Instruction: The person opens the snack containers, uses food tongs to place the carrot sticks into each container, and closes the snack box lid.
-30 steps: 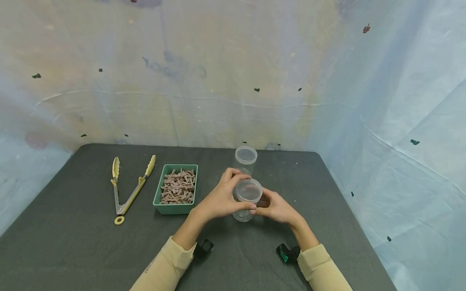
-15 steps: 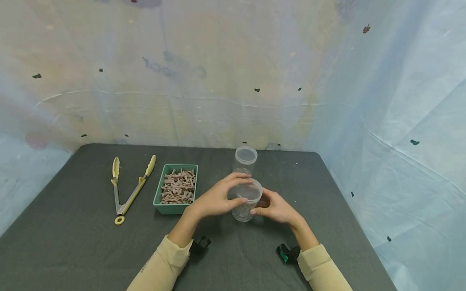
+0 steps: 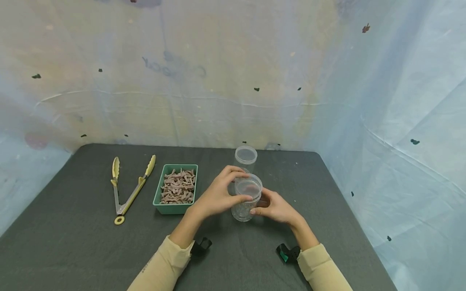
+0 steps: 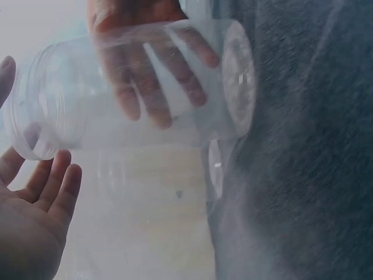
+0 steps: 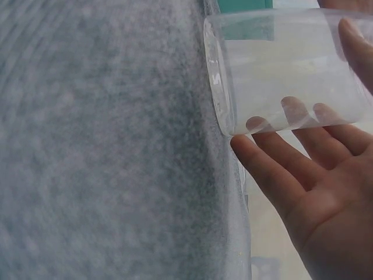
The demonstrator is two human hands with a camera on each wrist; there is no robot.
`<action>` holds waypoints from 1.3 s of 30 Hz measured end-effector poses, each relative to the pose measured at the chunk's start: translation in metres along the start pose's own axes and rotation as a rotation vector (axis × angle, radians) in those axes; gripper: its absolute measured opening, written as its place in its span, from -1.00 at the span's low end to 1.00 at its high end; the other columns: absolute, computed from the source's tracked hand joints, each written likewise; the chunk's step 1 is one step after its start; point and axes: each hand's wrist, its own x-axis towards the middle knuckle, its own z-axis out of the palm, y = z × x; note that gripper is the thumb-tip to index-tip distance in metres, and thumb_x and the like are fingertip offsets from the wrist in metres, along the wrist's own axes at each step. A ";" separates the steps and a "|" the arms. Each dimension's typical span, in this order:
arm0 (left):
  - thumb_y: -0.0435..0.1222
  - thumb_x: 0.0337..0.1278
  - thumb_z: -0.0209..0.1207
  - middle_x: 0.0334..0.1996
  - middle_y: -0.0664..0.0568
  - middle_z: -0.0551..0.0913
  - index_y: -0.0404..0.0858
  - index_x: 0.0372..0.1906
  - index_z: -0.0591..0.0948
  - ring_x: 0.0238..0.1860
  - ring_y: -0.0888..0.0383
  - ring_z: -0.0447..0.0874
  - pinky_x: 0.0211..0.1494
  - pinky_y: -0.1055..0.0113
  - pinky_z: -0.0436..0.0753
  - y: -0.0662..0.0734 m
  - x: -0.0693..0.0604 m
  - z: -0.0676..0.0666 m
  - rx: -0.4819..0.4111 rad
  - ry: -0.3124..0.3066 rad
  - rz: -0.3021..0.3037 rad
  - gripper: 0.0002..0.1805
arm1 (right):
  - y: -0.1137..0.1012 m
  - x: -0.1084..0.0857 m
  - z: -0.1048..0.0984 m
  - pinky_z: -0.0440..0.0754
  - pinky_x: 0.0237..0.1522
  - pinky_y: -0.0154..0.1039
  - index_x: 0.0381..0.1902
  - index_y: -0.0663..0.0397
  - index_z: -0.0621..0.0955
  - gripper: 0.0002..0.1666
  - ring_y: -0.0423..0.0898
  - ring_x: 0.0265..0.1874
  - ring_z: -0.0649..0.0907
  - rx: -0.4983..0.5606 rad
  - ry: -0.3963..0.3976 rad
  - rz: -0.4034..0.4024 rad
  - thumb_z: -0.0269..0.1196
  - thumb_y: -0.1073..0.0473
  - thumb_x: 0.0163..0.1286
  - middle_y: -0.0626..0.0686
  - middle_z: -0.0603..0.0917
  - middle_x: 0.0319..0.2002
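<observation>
A clear plastic jar [image 3: 242, 212] stands upright on the dark tabletop, its frosted see-through lid [image 3: 248, 187] at the mouth. My left hand [image 3: 218, 194] grips the lid by its edge, thumb on the near side and fingers on the far side. From the right, my right hand [image 3: 274, 207] holds the jar body [image 5: 280, 76], with its fingers round the wall. Thread rings show below the lid in the left wrist view, at the jar's neck [image 4: 55, 105]. Whether the lid is fully off the threads, I cannot tell.
Behind the held jar stands a second lidded clear jar [image 3: 245, 155]. To the left sit a green tray [image 3: 174, 209] of brownish, finger-like pieces [image 3: 178, 186] and spread yellow-handled tongs [image 3: 132, 198]. Plastic sheeting [image 3: 218, 81] rises behind the table [image 3: 109, 258].
My left hand opened its fingers, shifted left round the lid and gripped it again. The lid now sits slightly higher. My right hand has stayed on the jar.
</observation>
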 end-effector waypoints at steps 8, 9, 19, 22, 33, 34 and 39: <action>-0.18 0.14 0.53 0.31 0.05 0.45 -0.20 0.32 0.60 0.26 0.06 0.52 0.30 0.02 0.54 0.009 -0.006 -0.027 0.042 0.064 0.017 -0.36 | 0.000 0.000 0.000 0.63 0.21 0.04 0.58 0.28 0.25 -0.10 0.27 0.31 0.58 -0.057 0.030 0.011 0.41 0.29 0.41 0.33 0.47 0.41; -0.17 0.15 0.53 0.32 0.05 0.45 -0.20 0.32 0.59 0.27 0.05 0.52 0.30 0.01 0.55 0.010 -0.008 -0.030 0.056 0.062 0.014 -0.35 | -0.001 0.000 0.000 0.62 0.22 0.06 0.58 0.26 0.26 -0.10 0.26 0.31 0.58 -0.061 0.032 0.011 0.42 0.30 0.41 0.31 0.47 0.41; -0.01 0.19 0.48 0.32 0.05 0.49 -0.17 0.35 0.57 0.28 0.06 0.56 0.24 0.02 0.60 0.009 -0.033 -0.056 0.303 -0.094 -0.065 -0.32 | -0.002 0.003 -0.001 0.56 0.28 0.06 0.54 0.27 0.33 -0.13 0.23 0.41 0.48 -0.020 0.031 0.010 0.45 0.36 0.35 0.24 0.43 0.46; 0.00 0.22 0.47 0.29 0.06 0.49 -0.16 0.34 0.57 0.28 0.08 0.56 0.27 0.03 0.59 0.007 -0.040 -0.061 0.342 -0.163 -0.084 -0.34 | -0.001 0.003 -0.001 0.56 0.29 0.05 0.54 0.26 0.33 -0.13 0.23 0.42 0.48 -0.012 0.028 0.010 0.45 0.35 0.35 0.25 0.43 0.47; 0.00 0.28 0.41 0.32 0.07 0.44 -0.16 0.33 0.56 0.07 0.18 0.67 0.06 0.17 0.67 -0.005 -0.056 -0.060 0.444 -0.397 -0.061 -0.39 | -0.002 0.002 -0.001 0.62 0.22 -0.15 0.53 0.25 0.34 -0.14 0.23 0.41 0.49 -0.014 0.028 0.014 0.44 0.35 0.35 0.24 0.43 0.46; 0.00 0.28 0.41 0.32 0.07 0.44 -0.16 0.33 0.55 0.02 0.21 0.68 0.04 0.19 0.68 -0.007 -0.057 -0.058 0.452 -0.417 -0.056 -0.39 | -0.002 0.002 -0.001 0.62 0.21 -0.16 0.53 0.25 0.34 -0.14 0.23 0.41 0.49 -0.013 0.027 0.013 0.44 0.35 0.36 0.24 0.43 0.46; -0.03 0.29 0.40 0.31 0.04 0.44 -0.18 0.31 0.55 -0.40 0.37 0.58 -0.22 0.33 0.64 -0.013 -0.061 -0.048 0.497 -0.511 -0.016 -0.41 | -0.002 0.002 0.000 0.63 0.19 -0.13 0.53 0.25 0.34 -0.14 0.24 0.40 0.49 -0.006 0.022 0.013 0.44 0.34 0.36 0.25 0.43 0.47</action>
